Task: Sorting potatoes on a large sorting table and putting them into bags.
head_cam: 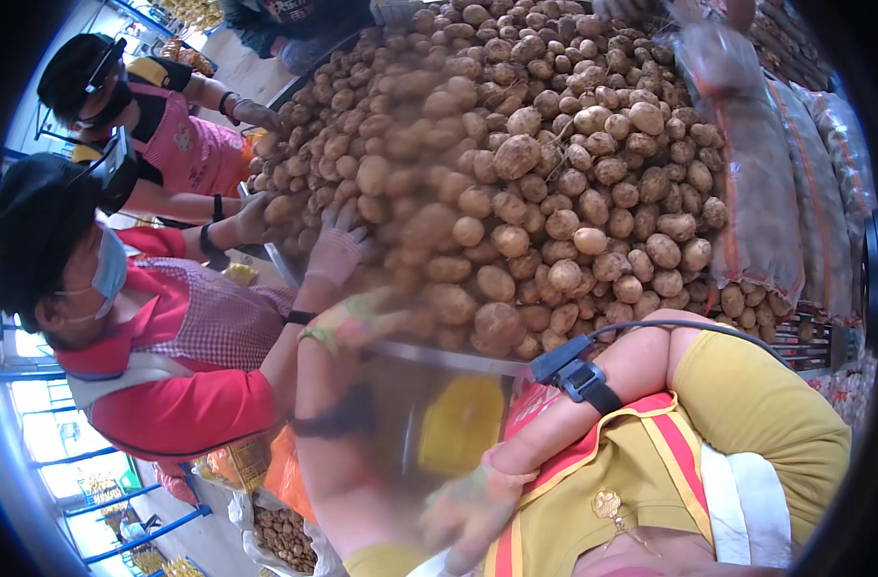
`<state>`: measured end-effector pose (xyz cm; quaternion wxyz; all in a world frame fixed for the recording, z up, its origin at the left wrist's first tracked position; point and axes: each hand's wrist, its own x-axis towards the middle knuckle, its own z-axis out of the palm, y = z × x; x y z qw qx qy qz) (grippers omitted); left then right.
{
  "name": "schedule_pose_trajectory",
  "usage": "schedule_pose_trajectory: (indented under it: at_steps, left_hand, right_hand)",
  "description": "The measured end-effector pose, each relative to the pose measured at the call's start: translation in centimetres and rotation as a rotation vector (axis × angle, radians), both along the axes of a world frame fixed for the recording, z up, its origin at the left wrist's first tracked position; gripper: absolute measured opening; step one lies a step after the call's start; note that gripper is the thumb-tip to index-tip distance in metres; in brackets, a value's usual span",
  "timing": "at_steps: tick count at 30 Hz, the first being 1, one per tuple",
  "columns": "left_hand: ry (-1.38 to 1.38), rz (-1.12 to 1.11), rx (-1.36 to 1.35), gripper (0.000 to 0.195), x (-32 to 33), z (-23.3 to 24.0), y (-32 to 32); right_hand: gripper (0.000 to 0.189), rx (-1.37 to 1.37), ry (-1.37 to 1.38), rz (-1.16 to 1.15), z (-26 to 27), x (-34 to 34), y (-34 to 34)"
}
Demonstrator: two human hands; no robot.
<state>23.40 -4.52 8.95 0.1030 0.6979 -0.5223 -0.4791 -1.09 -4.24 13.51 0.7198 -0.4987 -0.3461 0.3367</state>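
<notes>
A large heap of soil-dusted potatoes (511, 209) covers the metal-edged table (446, 357) before me. My left hand (356, 317), in a multicoloured glove, reaches to the heap's near left edge; blur hides whether its fingers grip a potato. Lower down, close to my body, my right hand (475, 501) hangs in a similar glove, fingers spread and downward, with no held thing visible. Between my forearms, a yellow plastic object (462, 424) shows below the table edge. The middle of the heap is smeared by blur.
At left, a co-worker in a red top (186, 404) has both gloved hands at the potatoes; another in a pink apron (194, 144) works beyond. More gloved hands show at the top. Filled mesh sacks (763, 195) lie right. An open sack of small produce (284, 537) stands lower left.
</notes>
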Motion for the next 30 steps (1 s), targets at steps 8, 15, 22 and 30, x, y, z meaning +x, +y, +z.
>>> schedule_pose_trajectory:
  at_steps: [8, 15, 22, 30]
  left_hand:
    - [0.280, 0.164, 0.086, 0.044, 0.1, -2.6, -8.4]
    - [-0.201, 0.070, -0.466, 0.028, -5.2, -2.6, -12.2]
    - [-0.696, 0.262, -0.956, 0.032, -11.5, -2.8, -22.9]
    - [-1.172, 0.074, -1.059, 0.037, -2.8, -6.8, -28.1]
  right_hand:
    - [0.031, 0.232, -0.103, -0.477, -1.7, 1.4, -6.4]
    - [0.035, 0.381, 0.006, -0.546, -5.5, -4.5, -17.2]
    - [0.036, 0.136, -0.083, -0.663, -2.9, -4.3, -18.7]
    - [0.032, -0.319, 0.139, -0.988, -2.6, -7.5, -23.2]
